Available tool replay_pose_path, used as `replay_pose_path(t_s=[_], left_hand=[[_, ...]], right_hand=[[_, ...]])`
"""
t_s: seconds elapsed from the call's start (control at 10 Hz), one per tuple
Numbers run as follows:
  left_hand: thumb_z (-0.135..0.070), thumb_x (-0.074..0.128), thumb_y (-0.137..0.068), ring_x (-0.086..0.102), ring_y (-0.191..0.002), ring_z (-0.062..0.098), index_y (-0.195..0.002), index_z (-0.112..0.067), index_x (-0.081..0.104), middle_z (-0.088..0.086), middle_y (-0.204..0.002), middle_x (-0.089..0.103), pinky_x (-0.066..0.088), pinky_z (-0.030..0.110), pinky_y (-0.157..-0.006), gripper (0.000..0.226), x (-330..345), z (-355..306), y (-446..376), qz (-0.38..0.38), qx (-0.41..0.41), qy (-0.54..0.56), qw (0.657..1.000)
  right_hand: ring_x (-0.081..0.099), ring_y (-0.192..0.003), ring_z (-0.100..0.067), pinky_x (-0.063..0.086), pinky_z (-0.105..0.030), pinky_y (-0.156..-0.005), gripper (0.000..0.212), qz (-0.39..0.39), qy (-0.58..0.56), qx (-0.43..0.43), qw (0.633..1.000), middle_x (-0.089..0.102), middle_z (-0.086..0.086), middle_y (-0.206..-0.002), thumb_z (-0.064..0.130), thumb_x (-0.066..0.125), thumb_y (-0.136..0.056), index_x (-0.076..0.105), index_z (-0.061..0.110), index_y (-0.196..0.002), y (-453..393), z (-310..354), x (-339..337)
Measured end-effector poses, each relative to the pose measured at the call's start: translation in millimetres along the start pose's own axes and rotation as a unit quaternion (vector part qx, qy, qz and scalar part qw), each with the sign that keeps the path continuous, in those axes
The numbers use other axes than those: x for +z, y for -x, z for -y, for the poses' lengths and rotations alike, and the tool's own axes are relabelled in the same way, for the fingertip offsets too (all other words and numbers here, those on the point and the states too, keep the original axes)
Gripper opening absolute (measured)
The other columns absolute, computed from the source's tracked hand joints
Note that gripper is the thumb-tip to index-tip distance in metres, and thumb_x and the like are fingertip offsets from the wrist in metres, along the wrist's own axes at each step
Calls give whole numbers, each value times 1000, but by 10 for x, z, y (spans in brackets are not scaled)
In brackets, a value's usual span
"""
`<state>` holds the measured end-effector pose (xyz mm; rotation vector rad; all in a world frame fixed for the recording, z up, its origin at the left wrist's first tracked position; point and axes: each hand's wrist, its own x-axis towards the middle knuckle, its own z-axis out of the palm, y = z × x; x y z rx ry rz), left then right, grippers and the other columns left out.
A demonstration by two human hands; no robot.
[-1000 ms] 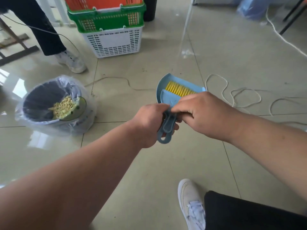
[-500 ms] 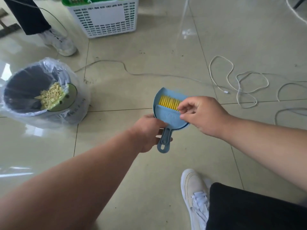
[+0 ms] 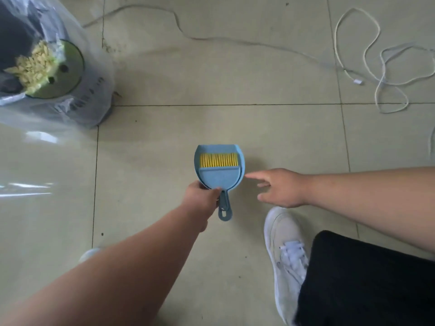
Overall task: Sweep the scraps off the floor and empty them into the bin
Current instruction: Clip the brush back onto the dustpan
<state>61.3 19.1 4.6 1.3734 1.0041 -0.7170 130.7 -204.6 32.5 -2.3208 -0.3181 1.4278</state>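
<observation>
Left hand: we see our left hand (image 3: 204, 195) at the centre of the frame, thumb and fingers curled round the neck of the handle of the small blue plastic dustpan (image 3: 220, 177).
Dustpan: it lies low over the pale tiled floor (image 3: 270, 128) at mid-frame, mouth toward the top of the frame; whether it touches the floor we cannot tell.
Brush: a blue hand brush with yellow bristles (image 3: 218, 160) sits nested inside the dustpan, its bristles near the mouth.
Right hand: our right hand (image 3: 281, 187) hovers just right of the dustpan, fingers spread and relaxed, holding nothing, forefinger tip close to the pan's right edge.
Bin: a dark round bin lined with a clear plastic bag (image 3: 77, 100) stands at the upper left of the frame.
Scraps: a heap of pale yellow scraps (image 3: 33, 67) lies inside the bin, against a green round part.
Cable: a white cord (image 3: 374, 74) loops across the upper right.
Shoe: a white lace-up trainer (image 3: 286, 250) stands at the lower right, beside a black trouser leg (image 3: 364, 283).
</observation>
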Motion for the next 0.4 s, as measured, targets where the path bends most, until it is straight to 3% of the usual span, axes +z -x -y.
replay_pose_path(t_s=[0.1, 0.2, 0.3, 0.4], left_hand=[[-16, 74, -86, 79, -91, 34, -100, -4, 73, 15, -97, 80, 64, 44, -94, 19, -190, 95, -153, 12, 4, -51, 999], [-21, 69, -101, 70, -97, 31, -93, -9, 71, 19, -104, 75, 57, 41, -86, 14, -246, 26, -238, 67, -10, -102, 993], [-32, 68, -89, 63, -80, 26, -99, -4, 75, 12, -91, 74, 52, 33, -70, 31, -272, -50, -350, 106, 33, -256, 960], [-28, 62, -101, 58, -79, 24, -107, -2, 71, 8, -91, 67, 47, 30, -68, 28, -285, -41, -334, 99, 54, -388, 915]], right_hand=[[53, -134, -9, 43, -28, -110, 78, 32, 37, 11, 999, 53, -3, -150, 27, 64, -90, 27, 36, -158, -65, -14, 121], [54, -133, -14, 44, -28, -108, 81, 30, 53, 22, 998, 56, -8, -146, 24, 62, -88, 25, 37, -158, -150, -19, 165], [63, -120, -15, 47, -28, -102, 77, 3, 36, 17, 999, 61, -4, -139, 24, 61, -87, 29, 37, -156, -300, -13, 183], [64, -115, -15, 44, -22, -96, 73, -37, 36, 5, 999, 60, 1, -142, 19, 58, -87, 34, 31, -155, -383, -57, 204]])
